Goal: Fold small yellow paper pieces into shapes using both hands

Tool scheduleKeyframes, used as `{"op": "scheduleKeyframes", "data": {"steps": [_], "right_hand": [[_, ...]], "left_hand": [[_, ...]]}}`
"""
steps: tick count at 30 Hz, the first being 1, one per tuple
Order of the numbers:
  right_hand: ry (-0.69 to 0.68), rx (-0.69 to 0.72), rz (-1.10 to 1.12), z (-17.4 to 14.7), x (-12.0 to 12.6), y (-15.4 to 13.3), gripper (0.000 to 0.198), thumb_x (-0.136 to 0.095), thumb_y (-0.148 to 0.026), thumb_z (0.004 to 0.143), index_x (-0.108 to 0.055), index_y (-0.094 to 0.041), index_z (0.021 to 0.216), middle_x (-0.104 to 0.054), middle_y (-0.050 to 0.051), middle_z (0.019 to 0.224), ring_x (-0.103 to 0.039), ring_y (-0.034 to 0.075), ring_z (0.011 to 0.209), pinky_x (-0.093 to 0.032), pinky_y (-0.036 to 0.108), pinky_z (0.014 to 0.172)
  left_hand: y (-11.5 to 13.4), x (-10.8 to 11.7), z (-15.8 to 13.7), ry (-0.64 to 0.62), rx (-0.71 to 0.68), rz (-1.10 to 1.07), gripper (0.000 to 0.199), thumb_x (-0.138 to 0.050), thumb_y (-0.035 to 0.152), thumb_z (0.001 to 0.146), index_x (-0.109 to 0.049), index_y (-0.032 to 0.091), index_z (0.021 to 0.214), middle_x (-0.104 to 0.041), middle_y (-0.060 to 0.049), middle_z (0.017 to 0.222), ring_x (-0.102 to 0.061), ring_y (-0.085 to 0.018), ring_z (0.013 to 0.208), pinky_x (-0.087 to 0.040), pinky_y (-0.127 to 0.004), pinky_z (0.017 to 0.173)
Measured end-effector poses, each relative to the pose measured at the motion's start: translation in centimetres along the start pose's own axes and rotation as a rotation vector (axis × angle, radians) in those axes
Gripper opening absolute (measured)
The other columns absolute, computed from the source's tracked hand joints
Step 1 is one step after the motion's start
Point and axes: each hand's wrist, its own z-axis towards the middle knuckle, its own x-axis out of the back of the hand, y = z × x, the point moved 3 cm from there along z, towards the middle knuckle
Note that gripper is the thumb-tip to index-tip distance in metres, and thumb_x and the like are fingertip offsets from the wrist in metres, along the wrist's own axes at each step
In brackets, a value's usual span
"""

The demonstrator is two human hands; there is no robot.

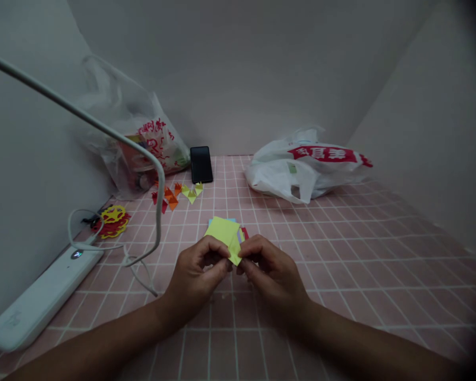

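Observation:
Between my two hands is a small folded piece of yellow-green paper (234, 252), its point facing down toward me. My left hand (200, 270) pinches its left edge between thumb and forefinger. On the opposite edge, my right hand (272, 272) grips it the same way. Just behind the folded paper lies a stack of coloured paper squares (222, 228), with a yellow-green sheet on top and blue, purple and red edges showing beneath. Fingers cover part of the folded piece's sides.
Folded paper pieces (172, 198) in red, orange and yellow lie near a black phone (201, 164). Plastic bags stand at the back left (143, 143) and back right (301, 166). A white power strip (43, 296), a cable (158, 211) and red-yellow cut-outs (113, 221) occupy the left.

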Motion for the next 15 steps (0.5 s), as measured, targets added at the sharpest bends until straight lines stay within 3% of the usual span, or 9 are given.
{"op": "scheduleKeyframes", "data": {"steps": [8,15], "right_hand": [[0.001,0.021,0.079,-0.02,0.0,-0.23,0.019,-0.056,-0.003,0.084,-0.059,-0.021,0.084,-0.058,-0.001,0.08,-0.057,0.014,0.072,-0.046,0.029,0.066],[0.01,0.165,-0.122,0.13,0.16,-0.23,0.022,-0.053,0.001,0.082,-0.057,-0.021,0.083,-0.059,0.001,0.082,-0.056,0.016,0.077,-0.045,0.032,0.07]], "left_hand": [[0.11,-0.18,0.06,0.002,0.014,-0.166,0.006,-0.061,0.012,0.082,-0.059,0.017,0.082,-0.063,0.001,0.076,-0.062,-0.012,0.072,-0.05,-0.024,0.068],[0.17,-0.13,0.25,0.027,0.168,-0.269,0.008,-0.063,0.022,0.084,-0.058,0.016,0.087,-0.061,0.0,0.077,-0.06,-0.012,0.07,-0.051,-0.024,0.065]]}}
